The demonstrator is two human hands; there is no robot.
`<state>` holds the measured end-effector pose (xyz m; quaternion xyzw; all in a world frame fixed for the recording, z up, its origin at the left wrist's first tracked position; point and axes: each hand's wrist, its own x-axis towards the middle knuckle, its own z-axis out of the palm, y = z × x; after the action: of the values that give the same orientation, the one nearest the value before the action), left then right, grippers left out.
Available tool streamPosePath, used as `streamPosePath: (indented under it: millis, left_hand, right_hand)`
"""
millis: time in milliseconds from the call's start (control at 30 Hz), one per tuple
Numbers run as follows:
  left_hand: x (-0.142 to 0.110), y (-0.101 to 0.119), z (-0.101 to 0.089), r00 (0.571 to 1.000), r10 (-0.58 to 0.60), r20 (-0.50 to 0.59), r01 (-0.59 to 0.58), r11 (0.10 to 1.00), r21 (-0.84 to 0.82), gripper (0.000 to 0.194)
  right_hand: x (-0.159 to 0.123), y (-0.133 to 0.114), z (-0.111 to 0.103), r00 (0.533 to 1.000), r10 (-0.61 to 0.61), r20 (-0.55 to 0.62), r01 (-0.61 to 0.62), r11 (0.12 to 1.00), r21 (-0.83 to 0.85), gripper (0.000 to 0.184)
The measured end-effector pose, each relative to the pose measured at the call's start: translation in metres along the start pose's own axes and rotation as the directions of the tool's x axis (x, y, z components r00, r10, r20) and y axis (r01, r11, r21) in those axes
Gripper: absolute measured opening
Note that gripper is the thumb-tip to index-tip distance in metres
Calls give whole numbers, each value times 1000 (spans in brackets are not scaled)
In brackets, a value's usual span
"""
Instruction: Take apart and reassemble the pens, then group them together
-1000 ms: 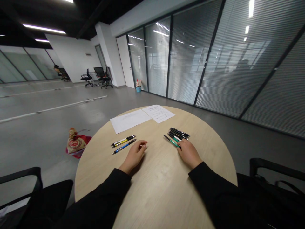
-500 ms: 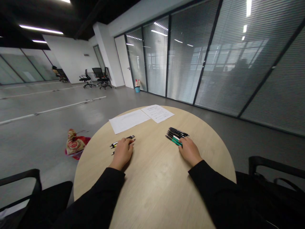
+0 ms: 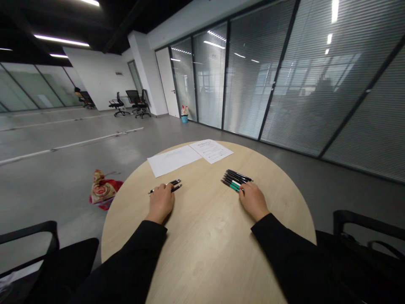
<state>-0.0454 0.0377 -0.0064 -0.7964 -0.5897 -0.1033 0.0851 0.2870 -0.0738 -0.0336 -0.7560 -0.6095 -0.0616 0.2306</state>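
My black sleeves (image 3: 125,257) run out along the round, pale wood desk (image 3: 205,257), and both hands rest near its far half. My left hand (image 3: 160,203) is curled down over two dark retractable pens (image 3: 175,185), its fingers closed on them, with the pen ends sticking out on either side of the hand. My right hand (image 3: 253,202) lies just beside a bundle of black and green pens (image 3: 236,180), its fingertips (image 3: 242,190) touching the bundle's near end. I cannot tell whether those fingers grip anything.

Past the pens, two sheets of paper lie side by side on the desk: a nearly blank one (image 3: 172,161) and a printed one (image 3: 211,151). Black chairs (image 3: 60,253) stand at the desk's near edge on my left and right. Beyond the desk, a red patterned bag (image 3: 101,190) lies on the grey floor (image 3: 57,207), to my left. A glass wall with blinds (image 3: 253,80) runs along the right, and farther off stand black office chairs (image 3: 136,98), with a seated person (image 3: 77,90) at far left.
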Motion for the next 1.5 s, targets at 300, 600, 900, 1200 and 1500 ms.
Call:
streamPosePath:
  millis: [300,600,900,1200,1500]
  left_hand:
    - [1,6,-1,999,33,1,-33,999,-41,29]
    - [1,19,5,992,-4,-128,-87,711,-698,46]
    - [-10,44,6,999,11,-51,-51,402,-914,31]
    - [-21,58,0,989,147,0,-62,411,-910,32]
    - [-25,58,1,960,277,-49,-229,669,-707,33]
  right_hand:
    - [-7,-19,-4,988,-152,-25,154,970,188,18]
    - [-22,-51,-1,934,-357,23,306,832,464,19]
    - [-23,-55,3,939,-332,91,223,788,574,16]
    - [-24,-56,8,940,-302,159,174,824,539,8]
    - [-22,-54,6,949,-297,107,209,845,492,19]
